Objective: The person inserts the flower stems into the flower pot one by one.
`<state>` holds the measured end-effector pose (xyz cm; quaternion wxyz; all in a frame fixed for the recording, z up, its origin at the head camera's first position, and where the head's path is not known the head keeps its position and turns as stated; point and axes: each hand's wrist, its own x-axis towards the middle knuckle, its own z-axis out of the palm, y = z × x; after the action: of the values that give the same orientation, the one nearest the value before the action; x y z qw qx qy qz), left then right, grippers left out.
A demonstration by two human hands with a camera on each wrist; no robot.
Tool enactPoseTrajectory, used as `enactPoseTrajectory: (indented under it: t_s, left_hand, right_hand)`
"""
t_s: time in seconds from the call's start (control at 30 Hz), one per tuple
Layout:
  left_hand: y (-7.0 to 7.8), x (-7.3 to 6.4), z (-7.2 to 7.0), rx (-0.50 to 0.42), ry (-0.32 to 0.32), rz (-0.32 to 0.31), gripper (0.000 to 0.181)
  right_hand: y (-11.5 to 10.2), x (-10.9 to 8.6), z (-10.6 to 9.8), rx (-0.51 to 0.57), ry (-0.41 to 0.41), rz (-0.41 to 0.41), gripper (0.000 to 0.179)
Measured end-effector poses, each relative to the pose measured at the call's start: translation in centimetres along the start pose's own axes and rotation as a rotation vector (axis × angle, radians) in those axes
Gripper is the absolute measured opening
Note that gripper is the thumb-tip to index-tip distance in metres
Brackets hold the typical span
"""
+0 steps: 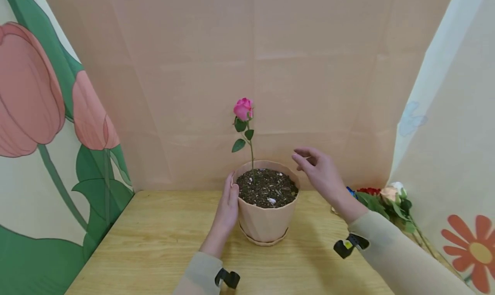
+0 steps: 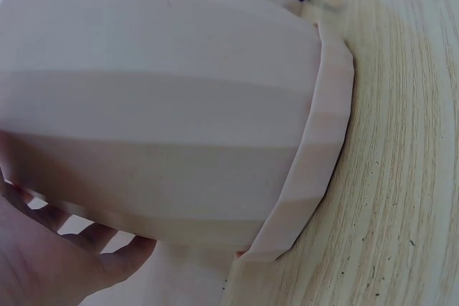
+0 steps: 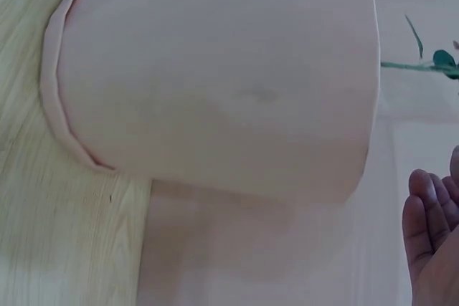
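A pale pink faceted flowerpot (image 1: 267, 222) filled with dark soil (image 1: 267, 190) stands on its matching saucer (image 2: 305, 170). From the back of the soil rises a single pink rose (image 1: 243, 109), its leafy green stem (image 1: 252, 155) upright. My left hand (image 1: 228, 202) rests along the pot's left side, with the fingers at the wall and the thumb near the rim. To the right of the pot and a little above its rim, my right hand (image 1: 321, 172) is raised in the air. Its fingers (image 3: 423, 209) are loosely bent and hold nothing.
Several cut flowers (image 1: 388, 200), red, peach, white and blue, lie at the right of the wooden table (image 1: 162, 235), partly behind my right arm. A plain pinkish backdrop (image 1: 328, 71) hangs behind the pot. Panels with printed flowers flank the table.
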<state>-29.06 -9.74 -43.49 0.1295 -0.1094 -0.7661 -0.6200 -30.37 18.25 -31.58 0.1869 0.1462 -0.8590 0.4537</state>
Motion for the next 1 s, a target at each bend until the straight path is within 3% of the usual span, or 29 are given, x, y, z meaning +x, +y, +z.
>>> enactPoseTrajectory:
  t_s: [0.5, 0.77, 1.0]
  left_hand:
    - [-0.1, 0.1, 0.0, 0.002, 0.002, -0.031, 0.065]
    - [0.2, 0.1, -0.1, -0.005, 0.001, -0.029, 0.059]
    - [0.3, 0.1, 0.0, -0.007, 0.000, -0.033, 0.059]
  right_hand:
    - [3.1, -3.2, -4.8, -0.132, 0.020, 0.026, 0.046]
    - [5.3, -5.0, -7.8, -0.208, 0.035, 0.026, 0.049]
    - [7.8, -7.2, -10.0, -0.340, 0.068, 0.046, 0.045]
